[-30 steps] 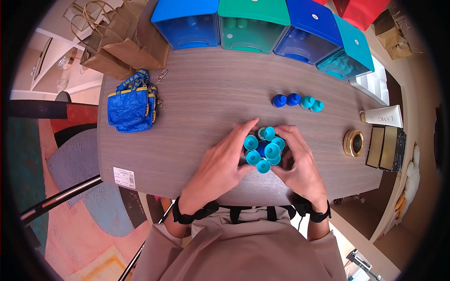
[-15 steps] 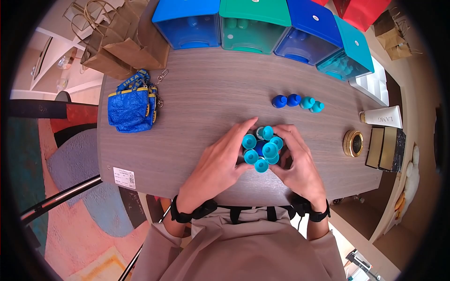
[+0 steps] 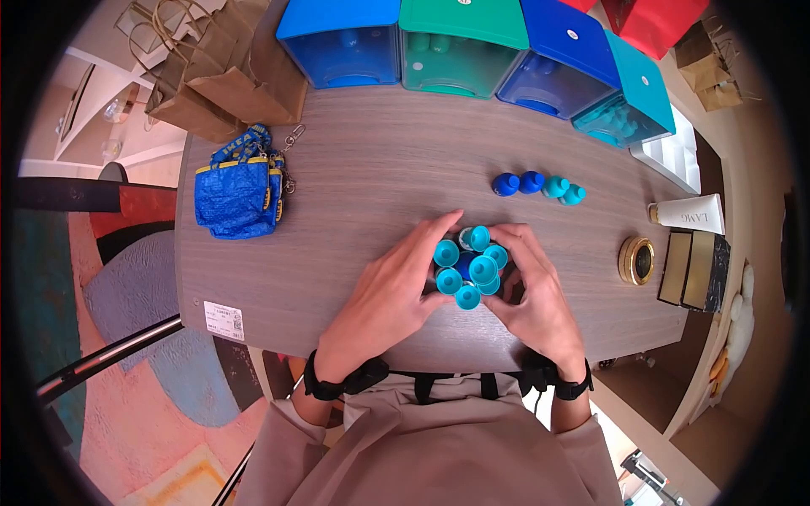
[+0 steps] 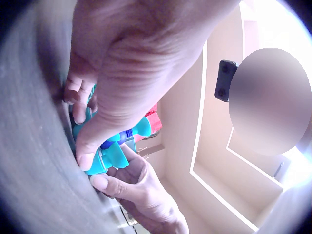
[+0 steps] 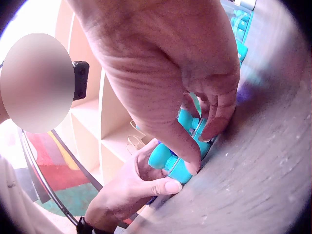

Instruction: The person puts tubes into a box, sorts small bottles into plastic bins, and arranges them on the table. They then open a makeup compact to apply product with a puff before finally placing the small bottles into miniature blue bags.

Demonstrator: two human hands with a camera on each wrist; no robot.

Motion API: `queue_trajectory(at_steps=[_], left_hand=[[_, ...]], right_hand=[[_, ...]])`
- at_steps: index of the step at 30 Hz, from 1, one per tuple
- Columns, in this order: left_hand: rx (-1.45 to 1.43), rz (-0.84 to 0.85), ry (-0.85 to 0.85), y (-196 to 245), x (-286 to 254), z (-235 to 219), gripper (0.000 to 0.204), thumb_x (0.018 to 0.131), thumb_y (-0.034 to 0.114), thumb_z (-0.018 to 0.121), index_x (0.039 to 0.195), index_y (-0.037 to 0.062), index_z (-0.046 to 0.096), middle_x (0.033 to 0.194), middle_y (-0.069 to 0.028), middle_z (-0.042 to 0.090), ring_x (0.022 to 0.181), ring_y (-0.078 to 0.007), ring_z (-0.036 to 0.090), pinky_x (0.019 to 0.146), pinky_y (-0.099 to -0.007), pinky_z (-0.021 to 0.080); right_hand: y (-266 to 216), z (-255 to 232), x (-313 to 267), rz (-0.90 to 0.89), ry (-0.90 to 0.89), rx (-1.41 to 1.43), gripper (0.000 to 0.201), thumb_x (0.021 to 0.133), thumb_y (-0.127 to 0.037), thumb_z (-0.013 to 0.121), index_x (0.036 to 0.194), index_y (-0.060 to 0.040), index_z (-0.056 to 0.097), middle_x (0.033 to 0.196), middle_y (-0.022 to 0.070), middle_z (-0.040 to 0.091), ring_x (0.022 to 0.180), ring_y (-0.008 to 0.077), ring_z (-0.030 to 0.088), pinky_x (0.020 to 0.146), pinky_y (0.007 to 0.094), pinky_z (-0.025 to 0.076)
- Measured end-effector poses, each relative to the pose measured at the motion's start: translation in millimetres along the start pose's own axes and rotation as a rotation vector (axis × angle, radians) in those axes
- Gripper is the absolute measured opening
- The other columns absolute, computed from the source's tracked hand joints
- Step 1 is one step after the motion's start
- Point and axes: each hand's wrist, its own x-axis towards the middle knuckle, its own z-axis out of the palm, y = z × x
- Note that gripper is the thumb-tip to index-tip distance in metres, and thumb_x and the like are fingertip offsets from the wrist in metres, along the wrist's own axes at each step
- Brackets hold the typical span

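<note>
A tight cluster of several teal pieces (image 3: 483, 270) with flared, cup-like tops stands near the front of the table. A dark blue piece (image 3: 464, 266) shows in its middle, and one teal cup sits higher than the rest. My left hand (image 3: 392, 282) curls round the cluster's left side, its thumb low at the front. From the right, my right hand (image 3: 540, 291) grips it with bent fingers and thumb. In the left wrist view the left thumb (image 4: 87, 153) presses a teal base close to the tabletop. The right wrist view shows both thumbs against the teal pieces (image 5: 180, 170).
Behind the cluster lies a row of two blue pieces (image 3: 506, 184) and two teal pieces (image 3: 556, 186). Colored bins (image 3: 460, 21) line the back. A blue bag (image 3: 236, 198) and paper bags (image 3: 245, 80) are left; a white tube (image 3: 692, 212) and gold-rimmed jar (image 3: 636, 260) are right.
Both hands have shifted slightly left together with the cluster, keeping their hold round it. The row of pieces behind stays in its arrangement.
</note>
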Motion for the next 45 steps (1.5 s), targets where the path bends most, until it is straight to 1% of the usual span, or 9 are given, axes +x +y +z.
queue_trajectory(at_steps=[3, 5, 11, 21, 27, 28, 31, 34, 45], left_hand=[[-0.003, -0.012, -0.01, -1, 0, -1, 0.097, 0.079, 0.002, 0.091, 0.162, 0.009, 0.042, 0.143, -0.0203, 0.062, 0.104, -0.0364, 0.076, 0.087, -0.0459, 0.064], [-0.029, 0.0, 0.028, -7, -2, 3, 0.101, 0.078, 0.003, 0.093, 0.166, 0.0157, 0.044, 0.148, -0.0149, 0.063, 0.091, -0.0261, 0.073, 0.084, -0.0409, 0.062], [-0.075, 0.0, 0.029, -7, -4, 2, 0.101, 0.077, 0.0, 0.092, 0.165, 0.0152, 0.045, 0.141, -0.0151, 0.063, 0.092, -0.0258, 0.073, 0.084, -0.0404, 0.061], [-0.173, -0.048, 0.001, -11, -7, 0, 0.1, 0.076, -0.004, 0.091, 0.163, 0.0128, 0.046, 0.148, -0.0131, 0.058, 0.088, -0.0218, 0.067, 0.085, -0.0375, 0.06], [-0.17, -0.021, 0.004, -10, -5, 2, 0.099, 0.076, -0.004, 0.091, 0.163, 0.0119, 0.047, 0.148, -0.014, 0.058, 0.088, -0.0221, 0.068, 0.084, -0.038, 0.059], [-0.159, -0.012, 0.009, -10, -5, 2, 0.099, 0.076, -0.003, 0.092, 0.163, 0.0113, 0.046, 0.147, -0.0142, 0.058, 0.088, -0.0221, 0.068, 0.084, -0.0381, 0.059], [-0.151, 0.01, 0.024, -12, -5, 3, 0.098, 0.076, -0.002, 0.092, 0.162, 0.0102, 0.046, 0.147, -0.0144, 0.058, 0.088, -0.0221, 0.068, 0.083, -0.0382, 0.059], [-0.153, 0.025, 0.038, -16, -5, 4, 0.098, 0.077, -0.001, 0.093, 0.162, 0.0097, 0.046, 0.147, -0.0146, 0.058, 0.087, -0.022, 0.068, 0.082, -0.0382, 0.059], [-0.149, 0.039, 0.04, -17, -4, 5, 0.099, 0.077, 0.0, 0.093, 0.163, 0.0095, 0.046, 0.146, -0.015, 0.059, 0.086, -0.0219, 0.069, 0.081, -0.0383, 0.059]], right_hand=[[0, 0, 0, 0.005, -0.002, 0.004, 0.077, 0.076, 0.015, 0.085, 0.147, 0.0003, 0.059, 0.139, 0.0115, 0.058, 0.087, 0.02, 0.066, 0.07, 0.0327, 0.058], [0, 0, 0, 0.004, -0.005, 0.002, 0.077, 0.076, 0.015, 0.085, 0.147, 0.0004, 0.058, 0.139, 0.0115, 0.058, 0.086, 0.0202, 0.066, 0.069, 0.0325, 0.058], [-1, 0, 0, 0.013, -0.003, -0.014, 0.076, 0.077, 0.015, 0.085, 0.146, -0.0003, 0.059, 0.141, 0.0116, 0.058, 0.086, 0.0206, 0.065, 0.067, 0.0324, 0.056], [-15, -32, -9, 0.048, -0.019, -0.109, 0.081, 0.075, 0.019, 0.08, 0.15, -0.0055, 0.06, 0.149, 0.011, 0.058, 0.092, 0.0208, 0.065, 0.071, 0.0323, 0.056], [-31, -55, 19, -0.17, 0.021, -0.177, 0.043, 0.088, 0.019, 0.069, 0.126, -0.0009, 0.076, 0.128, 0.012, 0.07, 0.094, 0.0215, 0.07, 0.072, 0.0311, 0.057], [-38, -50, 27, -0.155, 0.041, -0.19, 0.035, 0.091, 0.016, 0.07, 0.121, -0.0001, 0.078, 0.118, 0.0132, 0.072, 0.094, 0.0259, 0.071, 0.074, 0.0333, 0.057], [-26, -44, 50, -0.274, -0.045, -0.216, 0.032, 0.09, 0.013, 0.074, 0.119, 0.0002, 0.077, 0.113, 0.014, 0.071, 0.091, 0.0313, 0.071, 0.076, 0.0375, 0.057], [-29, -40, 62, -0.237, -0.107, -0.231, 0.028, 0.088, 0.01, 0.077, 0.115, 0.0008, 0.078, 0.107, 0.0143, 0.071, 0.092, 0.0349, 0.07, 0.077, 0.0418, 0.056], [-29, -41, 78, -0.292, -0.243, -0.232, 0.021, 0.084, 0.008, 0.08, 0.104, 0.003, 0.079, 0.097, 0.0131, 0.072, 0.091, 0.0342, 0.071, 0.077, 0.0436, 0.056]])
